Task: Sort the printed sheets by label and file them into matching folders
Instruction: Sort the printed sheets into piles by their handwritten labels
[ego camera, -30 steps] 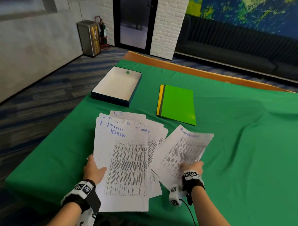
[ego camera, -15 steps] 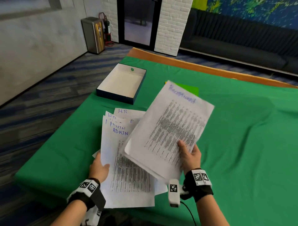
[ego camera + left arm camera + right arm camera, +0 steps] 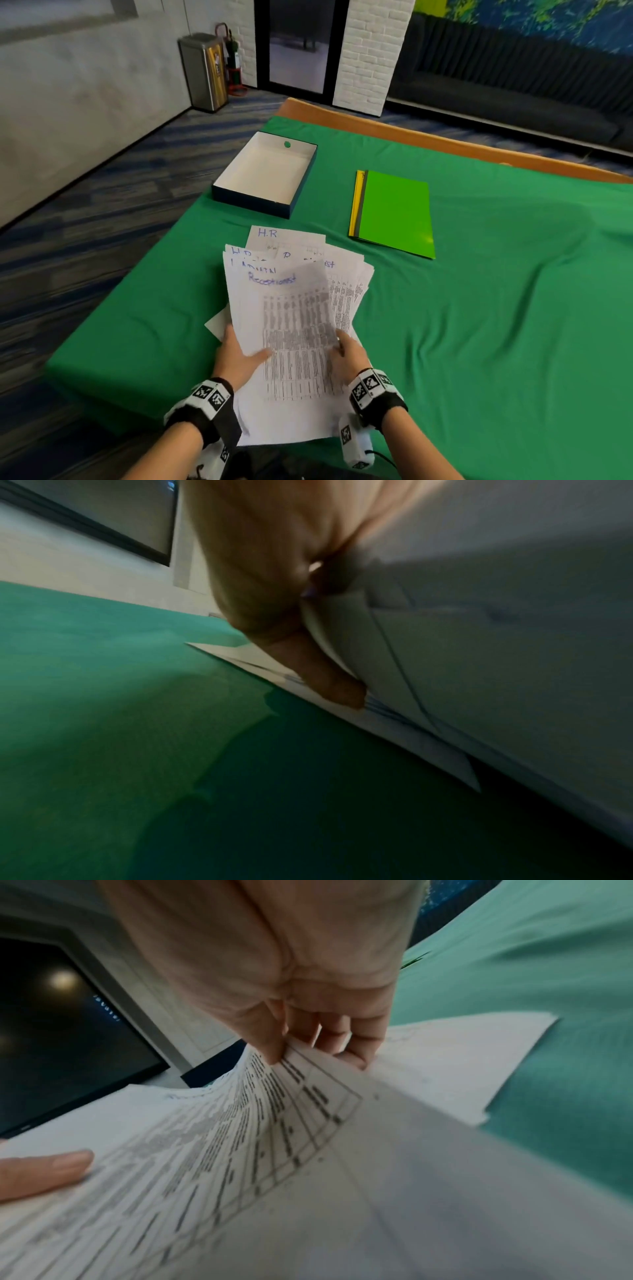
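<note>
White printed sheets (image 3: 294, 342) carry black tables and blue handwritten labels. A green cloth (image 3: 496, 325) covers the orange-edged desk (image 3: 445, 142). The top folder (image 3: 397, 212) is bright green over grey and yellow ones. The box (image 3: 265, 174) is white inside, dark blue outside.

The printed sheets (image 3: 294, 342) were thin matt white paper. The tablecloth (image 3: 496, 325) was matt green cloth, softly wrinkled. The green folder (image 3: 397, 212) looked glossy and smooth, the box (image 3: 263, 178) like matt white card inside, the bin (image 3: 202, 73) brushed metal.
</note>
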The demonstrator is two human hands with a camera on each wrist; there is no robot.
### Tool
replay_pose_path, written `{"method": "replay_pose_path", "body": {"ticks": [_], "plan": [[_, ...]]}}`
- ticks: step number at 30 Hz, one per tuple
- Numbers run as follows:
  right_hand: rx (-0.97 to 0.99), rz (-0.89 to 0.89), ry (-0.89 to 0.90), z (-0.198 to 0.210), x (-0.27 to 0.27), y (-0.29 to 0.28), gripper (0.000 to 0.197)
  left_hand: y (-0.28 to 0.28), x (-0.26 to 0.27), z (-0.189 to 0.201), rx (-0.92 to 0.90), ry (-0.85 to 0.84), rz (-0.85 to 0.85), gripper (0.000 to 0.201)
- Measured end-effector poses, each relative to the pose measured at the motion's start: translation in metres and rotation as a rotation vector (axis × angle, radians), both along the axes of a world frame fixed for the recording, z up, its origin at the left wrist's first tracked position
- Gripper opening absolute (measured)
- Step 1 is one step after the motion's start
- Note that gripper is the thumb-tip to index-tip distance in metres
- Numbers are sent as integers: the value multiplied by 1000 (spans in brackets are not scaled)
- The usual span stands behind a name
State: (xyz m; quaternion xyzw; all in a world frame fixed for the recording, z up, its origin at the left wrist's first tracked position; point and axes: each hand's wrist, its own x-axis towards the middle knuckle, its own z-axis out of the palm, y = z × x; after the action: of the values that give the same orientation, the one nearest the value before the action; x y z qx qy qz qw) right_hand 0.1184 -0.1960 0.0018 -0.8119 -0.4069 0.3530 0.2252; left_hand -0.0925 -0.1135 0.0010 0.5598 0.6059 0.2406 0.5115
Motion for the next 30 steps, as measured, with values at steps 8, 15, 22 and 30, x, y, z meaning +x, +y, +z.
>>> {"method": "replay_pose_path", "body": {"ticks": [8, 15, 22, 30], "plan": [[51, -393, 64, -9, 31, -6, 99, -11, 10, 13, 133, -93, -54, 34], [348, -513, 467, 3, 52, -31, 110, -14, 29, 34, 243, -339, -21, 40], [350, -542, 591, 26, 47, -57, 34, -1, 40, 38, 175, -232, -254, 43], [169, -650, 363, -4, 41, -57, 48, 3, 56, 29, 137, -260, -369, 58]]}}
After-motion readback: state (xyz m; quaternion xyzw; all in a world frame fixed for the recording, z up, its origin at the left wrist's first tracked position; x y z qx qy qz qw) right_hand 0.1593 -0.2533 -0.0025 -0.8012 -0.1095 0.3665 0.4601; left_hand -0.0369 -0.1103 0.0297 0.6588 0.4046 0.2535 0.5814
